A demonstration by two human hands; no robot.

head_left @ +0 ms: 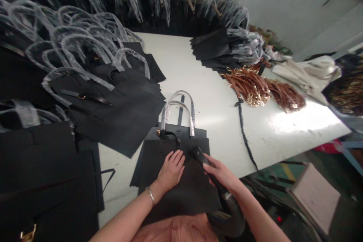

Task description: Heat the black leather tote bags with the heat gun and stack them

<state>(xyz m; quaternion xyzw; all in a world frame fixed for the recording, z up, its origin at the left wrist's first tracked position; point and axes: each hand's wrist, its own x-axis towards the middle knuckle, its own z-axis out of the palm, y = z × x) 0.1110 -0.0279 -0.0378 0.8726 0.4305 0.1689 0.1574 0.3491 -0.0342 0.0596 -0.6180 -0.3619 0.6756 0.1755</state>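
A black handbag (176, 189) lies flat in front of me at the table's near edge. Its two handles (181, 92), wrapped in clear plastic, point away from me. My left hand (171, 168) rests palm down on the bag, fingers stretched out near a short black strap (176, 140) with a gold buckle. My right hand (219, 172) is wrapped round the black nozzle of a vacuum hose (200, 155). The nozzle's tip is at the bag's upper right, below the right handle end; whether it touches the surface I cannot tell. The hose curves down beside my body.
Piled black bags with plastic-wrapped handles (121, 109) cover the left side. At the back right are more black pieces (212, 47), brown straps with gold clasps (249, 87) and pale cloth (306, 72). A dark cord (243, 132) crosses the white table (221, 121).
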